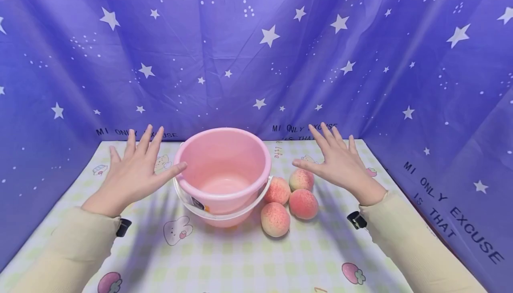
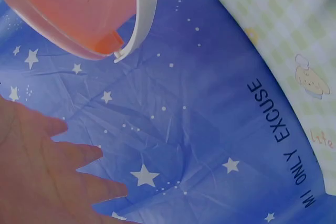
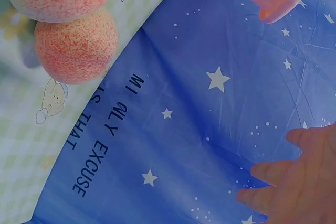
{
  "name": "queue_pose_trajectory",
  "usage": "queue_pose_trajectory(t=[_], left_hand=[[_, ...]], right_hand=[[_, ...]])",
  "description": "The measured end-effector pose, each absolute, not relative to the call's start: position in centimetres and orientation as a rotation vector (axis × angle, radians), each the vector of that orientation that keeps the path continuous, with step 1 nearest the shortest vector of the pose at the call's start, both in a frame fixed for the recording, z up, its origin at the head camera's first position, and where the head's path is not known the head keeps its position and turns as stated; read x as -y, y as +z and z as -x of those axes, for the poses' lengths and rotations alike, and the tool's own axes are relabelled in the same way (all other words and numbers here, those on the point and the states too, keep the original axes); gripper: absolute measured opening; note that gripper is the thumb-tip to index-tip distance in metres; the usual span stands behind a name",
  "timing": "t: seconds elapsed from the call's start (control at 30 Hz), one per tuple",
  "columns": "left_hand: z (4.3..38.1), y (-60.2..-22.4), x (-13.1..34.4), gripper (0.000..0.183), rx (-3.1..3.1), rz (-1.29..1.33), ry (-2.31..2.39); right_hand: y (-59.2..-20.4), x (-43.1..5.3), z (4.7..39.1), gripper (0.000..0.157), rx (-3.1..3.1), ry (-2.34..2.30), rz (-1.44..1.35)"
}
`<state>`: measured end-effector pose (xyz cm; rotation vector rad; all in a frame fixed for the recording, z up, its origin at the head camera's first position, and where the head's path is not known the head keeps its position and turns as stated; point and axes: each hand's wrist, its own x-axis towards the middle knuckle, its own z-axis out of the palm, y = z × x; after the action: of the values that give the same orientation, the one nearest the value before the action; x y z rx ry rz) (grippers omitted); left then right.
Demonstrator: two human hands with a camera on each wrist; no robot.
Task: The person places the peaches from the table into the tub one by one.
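Note:
A pink bucket (image 1: 220, 152) stands upright near the middle of the table, and nothing shows inside it. Its white handle (image 2: 146, 14) hangs down along the front. Several peaches (image 1: 275, 220), red and pale yellow, lie clustered to the right of the bucket. My left hand (image 1: 134, 171) is held out on the bucket's left with fingers spread, and its thumb overlaps the rim in the head view. Beyond the peaches, my right hand (image 1: 337, 164) is likewise spread, its thumb above the rearmost peach (image 1: 301, 180). Neither hand holds anything.
A checked cloth (image 1: 224, 262) with cartoon prints covers the table. Blue curtain (image 1: 224, 52) with white stars and lettering surrounds its back and both sides. Black straps (image 1: 124, 228) show at the cuffs of both pale sleeves (image 1: 76, 239).

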<state>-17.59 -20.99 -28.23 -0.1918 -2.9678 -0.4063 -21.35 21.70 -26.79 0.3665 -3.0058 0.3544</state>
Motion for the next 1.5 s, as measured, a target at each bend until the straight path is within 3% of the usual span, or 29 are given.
queue_pose_trajectory(t=[1.5], left_hand=[[17.9,-30.4,20.2,0.1,2.818,0.19,-0.835]], right_hand=[[-28.6,-21.9,21.7,0.102,2.994,0.622,-0.32]])
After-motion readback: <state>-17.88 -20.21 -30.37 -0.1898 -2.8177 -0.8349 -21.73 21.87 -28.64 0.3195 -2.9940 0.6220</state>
